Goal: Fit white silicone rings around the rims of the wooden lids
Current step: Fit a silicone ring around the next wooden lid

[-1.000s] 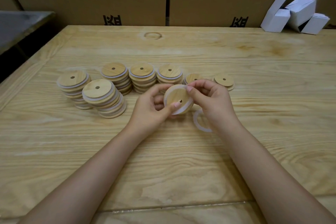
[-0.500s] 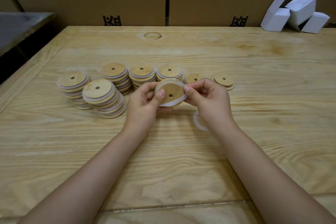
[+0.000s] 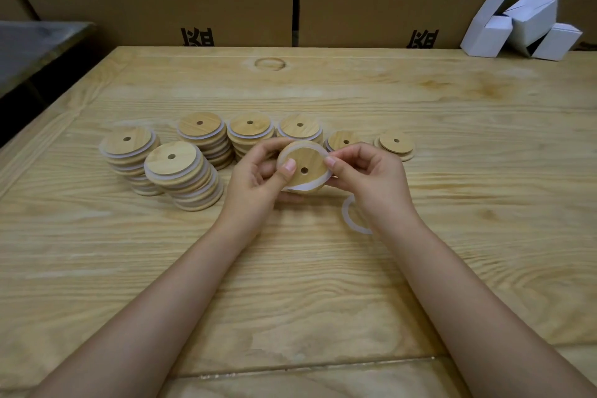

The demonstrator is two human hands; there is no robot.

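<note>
Just above the table, between both hands, is a round wooden lid (image 3: 307,161) with a small centre hole, tilted toward me. My left hand (image 3: 258,176) grips its left edge, thumb on the face. A white silicone ring (image 3: 305,186) wraps part of the lid's rim, and my right hand (image 3: 368,178) pinches it at the right edge. A loose white ring (image 3: 350,218) lies on the table, partly hidden under my right wrist. Several stacks of ringed lids (image 3: 181,171) stand to the left and behind.
The wooden table (image 3: 452,126) stretches wide to the right and front. Two low lid piles (image 3: 395,142) sit behind my right hand. White cartons (image 3: 523,22) lie at the back right. Brown cardboard boxes (image 3: 155,10) wall the far edge. A dark surface (image 3: 32,48) stands at the left.
Both hands lifted the lid slightly up and away from me. The lid turned to show more of its face, and the ring sits further round the rim.
</note>
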